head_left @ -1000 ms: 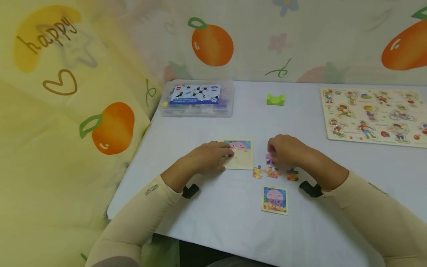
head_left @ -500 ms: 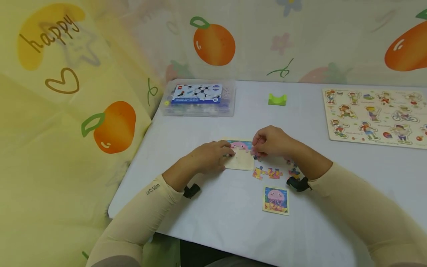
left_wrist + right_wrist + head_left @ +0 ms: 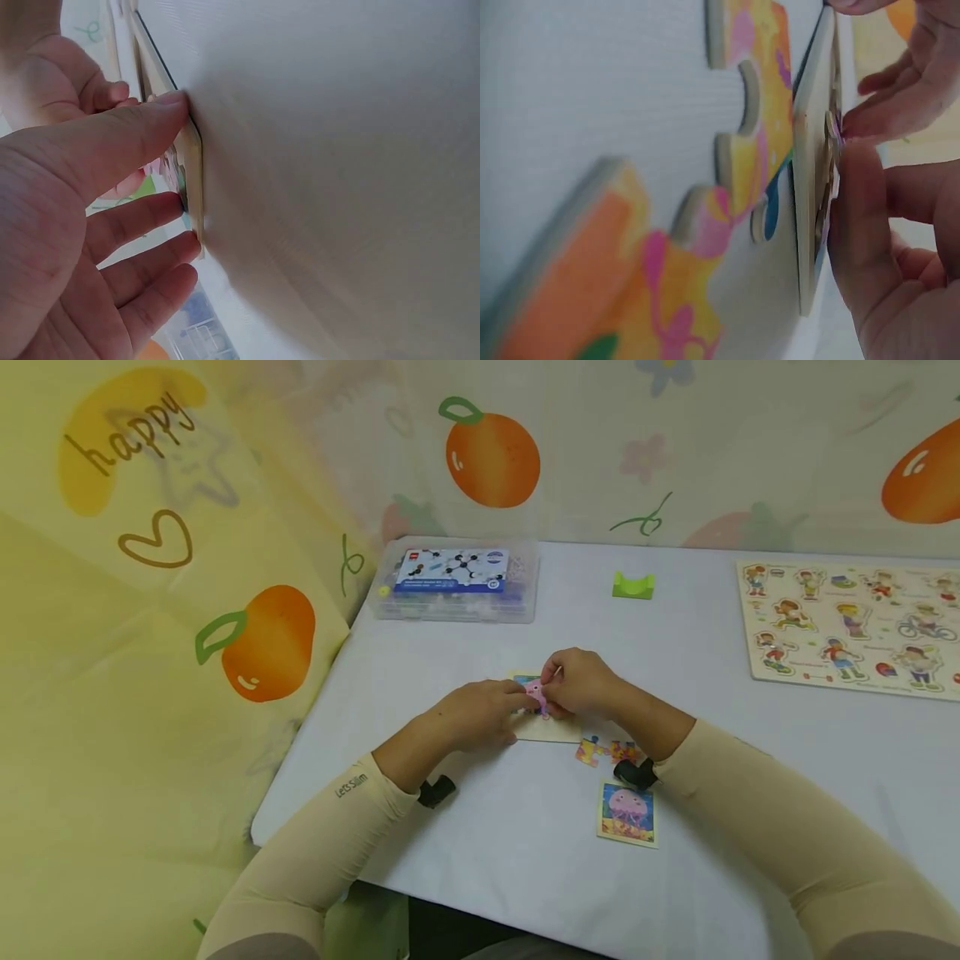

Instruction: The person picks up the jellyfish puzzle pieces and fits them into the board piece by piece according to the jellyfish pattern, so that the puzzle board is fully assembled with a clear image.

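A small wooden jigsaw board (image 3: 551, 732) lies on the white table, with blue sea and a pink jellyfish showing along its far part. My left hand (image 3: 483, 714) steadies its left side; in the left wrist view the thumb (image 3: 161, 116) touches one edge and nearly straight fingers (image 3: 176, 251) another. Over the board, my right hand (image 3: 583, 683) pinches a jigsaw piece (image 3: 832, 129), which tilts up from the surface in the right wrist view. The hands partly cover the picture. Loose yellow-orange pieces (image 3: 590, 750) lie just right of the board's near corner.
A jellyfish picture card (image 3: 628, 810) lies nearer the body, close to the right wrist's black camera (image 3: 636, 774). Further back stand a clear plastic box (image 3: 453, 607) and a green block (image 3: 633, 587). At right lies a wooden figure board (image 3: 817, 647).
My right hand has moved left from the loose pieces onto the board, bringing a jigsaw piece with it. My left hand keeps its place at the board's left side.
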The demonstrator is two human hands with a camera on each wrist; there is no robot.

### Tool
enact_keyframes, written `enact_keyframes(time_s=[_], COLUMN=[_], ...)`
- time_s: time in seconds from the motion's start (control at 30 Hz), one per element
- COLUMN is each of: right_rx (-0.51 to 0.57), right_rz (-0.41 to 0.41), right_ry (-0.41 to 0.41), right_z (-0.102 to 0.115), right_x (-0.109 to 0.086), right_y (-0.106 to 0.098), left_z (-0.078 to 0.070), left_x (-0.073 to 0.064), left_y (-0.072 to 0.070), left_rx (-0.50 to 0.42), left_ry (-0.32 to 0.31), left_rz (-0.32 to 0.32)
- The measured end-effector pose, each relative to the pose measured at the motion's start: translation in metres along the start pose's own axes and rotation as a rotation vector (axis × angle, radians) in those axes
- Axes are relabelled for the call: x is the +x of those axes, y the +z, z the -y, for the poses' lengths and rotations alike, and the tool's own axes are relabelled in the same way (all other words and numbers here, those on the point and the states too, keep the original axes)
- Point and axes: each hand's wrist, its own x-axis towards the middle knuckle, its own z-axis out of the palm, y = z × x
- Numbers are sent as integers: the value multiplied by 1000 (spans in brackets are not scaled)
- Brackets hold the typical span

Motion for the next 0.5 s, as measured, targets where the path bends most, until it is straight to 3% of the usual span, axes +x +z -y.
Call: enact_keyframes(time_s=[0.17,0.3,0.5], right_rx=[-241,-297,-311], right_rz=[-100,-120,-87], right_ry=[-60,-71,-49], right_z=[4,6,7], right_x=[-3,-3,-2], right_y=[0,0,1], left_z=[0,1,2], left_x=[0,0,-1], left_y=[0,1,1], left_rx=[37,49,41], left_ry=[3,14,15], left_rz=[21,17,15])
